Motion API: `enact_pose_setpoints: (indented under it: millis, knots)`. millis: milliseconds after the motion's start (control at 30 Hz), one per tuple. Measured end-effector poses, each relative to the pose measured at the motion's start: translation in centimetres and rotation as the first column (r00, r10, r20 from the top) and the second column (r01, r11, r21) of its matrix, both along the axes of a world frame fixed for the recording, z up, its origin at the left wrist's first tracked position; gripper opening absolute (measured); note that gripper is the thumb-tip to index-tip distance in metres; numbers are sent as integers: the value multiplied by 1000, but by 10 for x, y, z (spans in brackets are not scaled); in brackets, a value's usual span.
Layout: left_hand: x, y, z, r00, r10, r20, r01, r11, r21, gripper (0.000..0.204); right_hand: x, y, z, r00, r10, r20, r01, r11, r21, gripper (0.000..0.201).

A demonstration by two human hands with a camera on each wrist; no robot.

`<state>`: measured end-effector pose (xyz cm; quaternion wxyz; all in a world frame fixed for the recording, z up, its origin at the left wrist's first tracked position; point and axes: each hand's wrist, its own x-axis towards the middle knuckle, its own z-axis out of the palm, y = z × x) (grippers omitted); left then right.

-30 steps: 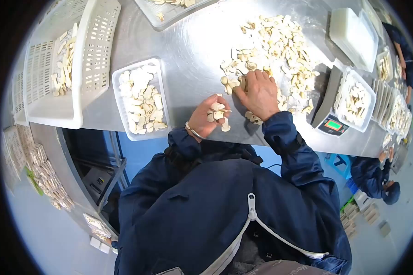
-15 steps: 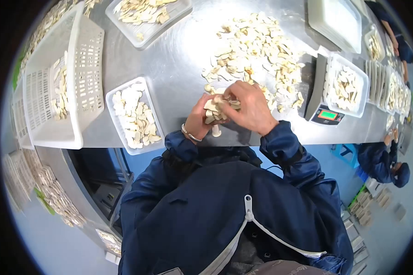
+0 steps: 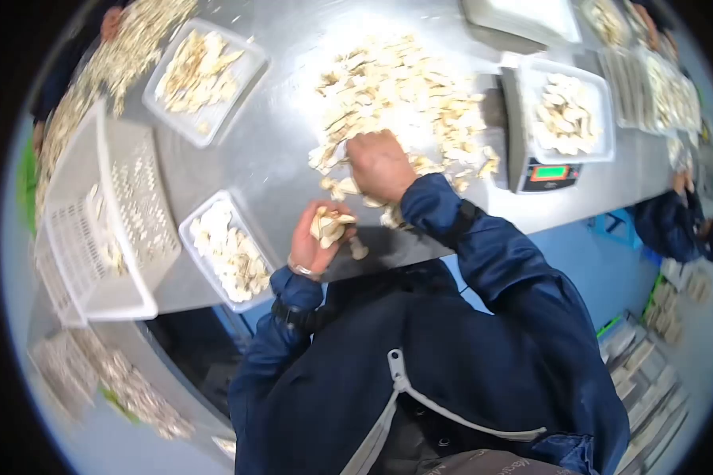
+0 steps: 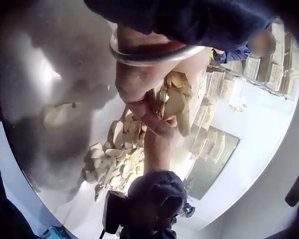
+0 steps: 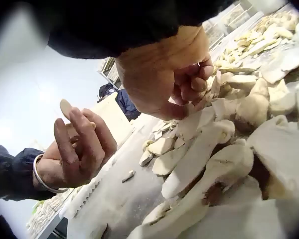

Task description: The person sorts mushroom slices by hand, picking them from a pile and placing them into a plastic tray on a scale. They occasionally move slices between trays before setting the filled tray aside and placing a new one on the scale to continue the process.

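My left hand [image 3: 312,245] holds a small bunch of pale mushroom slices [image 3: 329,226] above the steel table's near side; in the left wrist view its fingers curl round the slices [image 4: 177,103]. My right hand [image 3: 382,166] is at the near left edge of a spread pile of mushroom slices [image 3: 404,87]. In the right wrist view, its curled fingers [image 5: 198,83] pinch a slice at the pile's edge, the tip partly hidden. A stubby mushroom piece [image 3: 358,248] lies on the table just right of my left hand.
A tray of slices [image 3: 270,279] stands to the left, another tray [image 3: 255,59] farther back. At far left is a perforated white basket [image 3: 146,202]. On the right, a scale [image 3: 548,172] with a lit display carries a filled tray [image 3: 606,119]. Other people are at the edges.
Both hands came together at the left hand's slices half a second ago, then parted. My right hand has returned to the pile. The head view has shifted and tilted.
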<state>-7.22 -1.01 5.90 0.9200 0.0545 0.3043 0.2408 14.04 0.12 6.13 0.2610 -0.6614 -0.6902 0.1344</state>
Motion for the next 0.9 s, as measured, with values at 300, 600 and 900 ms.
enact_pose_setpoints:
  millis: [300,600,900]
  knots:
    - [70,7,42,999,-22,34,27,989,-146,41,28,-50,114,977,80,-200,-67,995,70,12]
    - [217,39,121,955,-297,-26,287,892,348,43,118,-194,129,924,-365,-113,359,931,-65,16]
    - [365,29,135,944,54,-324,310,178,934,47,115,-278,117,768,-624,-145,618,781,-87,13]
